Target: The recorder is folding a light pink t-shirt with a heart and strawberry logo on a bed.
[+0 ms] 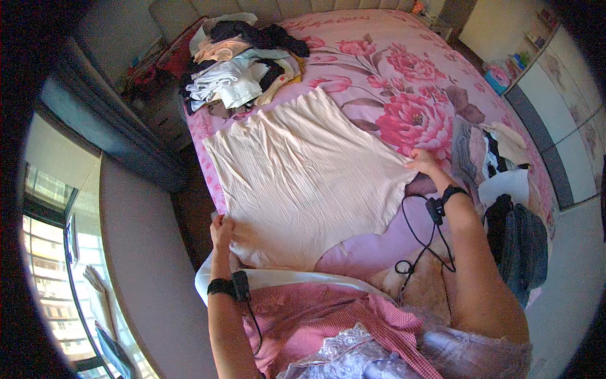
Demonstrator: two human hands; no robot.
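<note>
A cream garment with fine stripes (303, 184) lies spread over the bed in front of me, creased toward its far end. My left hand (222, 232) grips its left edge near the side of the bed. On the other side, my right hand (423, 161) pinches a narrow corner of the cloth, perhaps a sleeve end. The near edge of the garment curves inward close to my lap. Both wrists carry black straps with small devices and dark cords.
Piled clothes (236, 71) sit at the bed's far left. Folded clothes (502, 156) and dark denim (523, 246) lie along the right side. Under everything spreads a pink floral bed cover (412, 113). A grey curtain (113, 118) and window (57, 265) are at left, a cabinet (563, 123) at right.
</note>
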